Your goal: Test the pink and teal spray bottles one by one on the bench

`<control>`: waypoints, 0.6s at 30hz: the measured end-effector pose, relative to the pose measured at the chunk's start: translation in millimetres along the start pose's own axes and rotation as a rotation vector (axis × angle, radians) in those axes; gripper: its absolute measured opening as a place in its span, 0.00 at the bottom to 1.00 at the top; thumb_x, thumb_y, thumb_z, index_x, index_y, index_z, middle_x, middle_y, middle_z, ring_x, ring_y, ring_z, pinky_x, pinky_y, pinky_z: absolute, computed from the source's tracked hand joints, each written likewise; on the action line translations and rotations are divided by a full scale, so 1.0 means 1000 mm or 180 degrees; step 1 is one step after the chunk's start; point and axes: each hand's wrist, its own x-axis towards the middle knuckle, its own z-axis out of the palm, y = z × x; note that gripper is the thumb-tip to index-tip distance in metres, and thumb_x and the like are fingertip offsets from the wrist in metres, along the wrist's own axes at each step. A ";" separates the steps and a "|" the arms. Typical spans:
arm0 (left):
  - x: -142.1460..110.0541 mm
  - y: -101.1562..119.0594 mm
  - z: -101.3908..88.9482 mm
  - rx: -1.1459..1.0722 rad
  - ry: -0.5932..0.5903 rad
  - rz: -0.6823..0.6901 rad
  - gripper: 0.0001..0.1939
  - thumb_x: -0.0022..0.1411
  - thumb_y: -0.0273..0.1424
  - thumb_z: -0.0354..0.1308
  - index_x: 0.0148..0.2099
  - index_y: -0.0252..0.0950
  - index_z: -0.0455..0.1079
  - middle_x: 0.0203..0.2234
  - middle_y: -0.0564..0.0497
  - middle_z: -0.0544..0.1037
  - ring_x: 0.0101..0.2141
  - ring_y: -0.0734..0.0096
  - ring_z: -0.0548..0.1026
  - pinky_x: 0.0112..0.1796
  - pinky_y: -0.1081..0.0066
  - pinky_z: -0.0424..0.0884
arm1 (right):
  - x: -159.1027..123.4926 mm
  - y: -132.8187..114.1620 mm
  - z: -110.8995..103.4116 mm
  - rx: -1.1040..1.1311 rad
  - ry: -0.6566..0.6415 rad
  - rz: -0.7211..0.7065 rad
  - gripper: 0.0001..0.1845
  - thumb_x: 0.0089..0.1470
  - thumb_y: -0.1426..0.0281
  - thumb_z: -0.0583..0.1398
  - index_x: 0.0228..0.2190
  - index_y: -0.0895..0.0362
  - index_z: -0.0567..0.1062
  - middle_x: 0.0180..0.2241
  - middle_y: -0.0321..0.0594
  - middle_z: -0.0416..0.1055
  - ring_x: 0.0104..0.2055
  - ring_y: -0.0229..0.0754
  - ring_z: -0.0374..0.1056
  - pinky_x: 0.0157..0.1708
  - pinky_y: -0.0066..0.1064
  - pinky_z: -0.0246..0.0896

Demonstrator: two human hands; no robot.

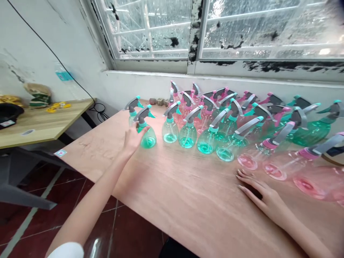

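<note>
Grasping round green plastic sprayer (148, 139) in outstretched left hand (132, 139); resting loose-fingered right hand (264, 195) on tan wooden table (172, 182) (illegible white sticker (60, 153)).

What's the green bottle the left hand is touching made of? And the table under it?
The green bottle looks like glossy plastic, probably thin: it's see-through with shiny highlights. The table looks like wood, maybe plywood, with a smooth, slightly shiny finish: faint grain shows and light reflects softly.

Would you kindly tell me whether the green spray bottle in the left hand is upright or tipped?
Upright: the green spray bottle has its base down and its trigger head on top, left hand at its neck.
</note>
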 end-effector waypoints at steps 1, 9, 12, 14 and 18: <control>0.005 0.000 0.003 -0.0021 -0.0015 0.0078 0.24 0.61 0.43 0.60 0.53 0.31 0.70 0.49 0.37 0.77 0.50 0.49 0.76 0.51 0.55 0.71 | -0.001 0.001 0.000 -0.0015 -0.0005 0.0009 0.22 0.63 0.57 0.55 0.54 0.50 0.72 0.60 0.43 0.68 0.63 0.56 0.62 0.61 0.57 0.59; 0.034 0.003 0.017 -0.0165 -0.0078 0.0479 0.18 0.60 0.41 0.61 0.46 0.33 0.73 0.46 0.39 0.78 0.48 0.50 0.77 0.51 0.54 0.71 | -0.002 0.005 0.003 -0.0081 0.0036 0.0039 0.22 0.62 0.56 0.55 0.54 0.50 0.72 0.59 0.43 0.69 0.62 0.57 0.63 0.60 0.58 0.60; 0.036 0.003 0.022 -0.0219 0.0012 0.0493 0.19 0.61 0.42 0.61 0.48 0.34 0.71 0.44 0.39 0.78 0.48 0.49 0.77 0.51 0.52 0.70 | -0.002 0.004 0.003 -0.0071 0.0065 0.0025 0.22 0.62 0.56 0.55 0.53 0.50 0.72 0.59 0.43 0.69 0.61 0.57 0.64 0.59 0.58 0.61; 0.030 0.003 0.023 -0.0265 0.0112 0.0500 0.21 0.62 0.42 0.60 0.52 0.34 0.68 0.48 0.38 0.77 0.52 0.49 0.74 0.53 0.52 0.69 | -0.002 0.004 0.003 -0.0069 0.0083 0.0018 0.22 0.61 0.56 0.55 0.53 0.51 0.72 0.58 0.44 0.70 0.61 0.57 0.64 0.59 0.58 0.61; -0.006 0.004 0.019 -0.0463 0.0845 0.0620 0.25 0.64 0.40 0.58 0.59 0.37 0.60 0.57 0.38 0.67 0.59 0.54 0.66 0.54 0.56 0.68 | -0.001 0.003 0.003 -0.0078 0.0139 0.0013 0.22 0.61 0.55 0.55 0.52 0.51 0.74 0.57 0.44 0.71 0.60 0.58 0.66 0.57 0.57 0.63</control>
